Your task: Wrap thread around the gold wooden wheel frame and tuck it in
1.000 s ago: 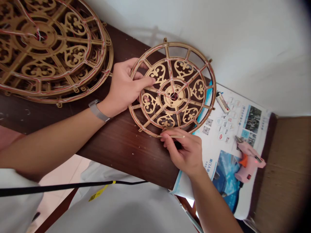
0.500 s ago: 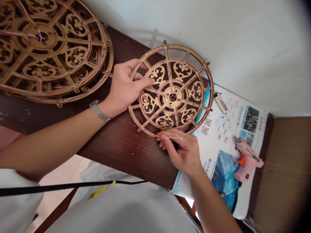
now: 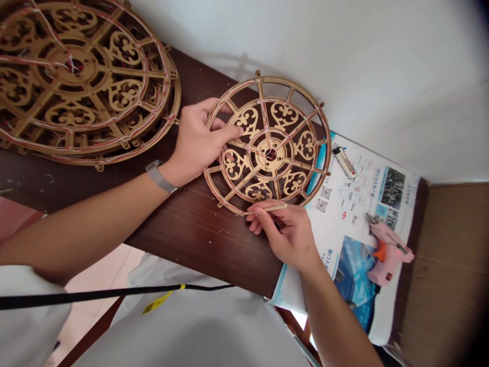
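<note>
Fingers of your right hand [image 3: 286, 233] are pinching a slim pale stick [image 3: 277, 207], its tip sitting at the near rim of a gold openwork wheel [image 3: 281, 152] strung with red and white wires [image 3: 268, 138]. Up and left from those fingers, your left hand [image 3: 198, 143] is gripping the wheel's left side over the dark surface [image 3: 214, 244], thumb on top. Just left of the left fingers, similar wheels [image 3: 90, 66] are lying stacked. Right of your right fingers, a lighter [image 3: 346, 163] and, farther, a pink glue gun [image 3: 385, 260] are lying on a printed sheet [image 3: 324, 234].
</note>
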Tool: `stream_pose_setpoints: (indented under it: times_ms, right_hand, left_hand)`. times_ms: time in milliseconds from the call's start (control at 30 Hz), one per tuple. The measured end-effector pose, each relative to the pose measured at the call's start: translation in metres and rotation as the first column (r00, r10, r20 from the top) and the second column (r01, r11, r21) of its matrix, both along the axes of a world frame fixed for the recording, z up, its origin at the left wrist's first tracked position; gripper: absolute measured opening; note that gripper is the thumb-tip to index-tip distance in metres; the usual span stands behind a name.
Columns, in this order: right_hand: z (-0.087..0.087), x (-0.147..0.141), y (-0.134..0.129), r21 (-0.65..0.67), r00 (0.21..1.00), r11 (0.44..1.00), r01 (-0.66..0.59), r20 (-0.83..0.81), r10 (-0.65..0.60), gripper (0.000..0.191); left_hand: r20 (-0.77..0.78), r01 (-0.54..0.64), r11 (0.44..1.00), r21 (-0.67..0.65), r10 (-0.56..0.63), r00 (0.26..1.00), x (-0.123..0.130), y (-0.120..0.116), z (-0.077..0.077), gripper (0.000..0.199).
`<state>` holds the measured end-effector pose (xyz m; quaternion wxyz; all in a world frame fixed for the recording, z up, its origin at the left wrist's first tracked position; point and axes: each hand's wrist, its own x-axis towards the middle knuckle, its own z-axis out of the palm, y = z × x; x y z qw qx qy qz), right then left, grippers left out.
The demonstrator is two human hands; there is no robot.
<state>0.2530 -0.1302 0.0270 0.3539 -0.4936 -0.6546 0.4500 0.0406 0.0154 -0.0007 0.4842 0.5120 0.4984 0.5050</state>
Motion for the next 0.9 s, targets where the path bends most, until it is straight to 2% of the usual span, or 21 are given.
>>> stream_pose_setpoints:
  times_ms: [333, 633, 900]
  right_hand:
    - [-0.0006, 0.0019, 0.0025, -0.118, 0.995, 0.993, -0.010, -0.098, -0.001, 0.027]
    - [-0.0027, 0.0040, 0.0013, -0.181, 0.988, 0.983, -0.012, -0.155, -0.016, 0.030]
    - [0.0032, 0.0036, 0.0014, -0.259, 0.972, 0.965, -0.032, -0.231, -0.030, 0.034]
  left_hand:
    - [-0.003, 0.003, 1.000, -0.003, -0.003, 1.000, -0.0005, 0.0012, -0.0020, 0.031]
    - [-0.004, 0.003, 1.000, -0.002, -0.003, 1.000, -0.0011, 0.0003, -0.0027, 0.028]
    - [-0.005, -0.003, 1.000, 0.012, 0.003, 1.000, -0.0001, -0.0015, 0.0003, 0.029]
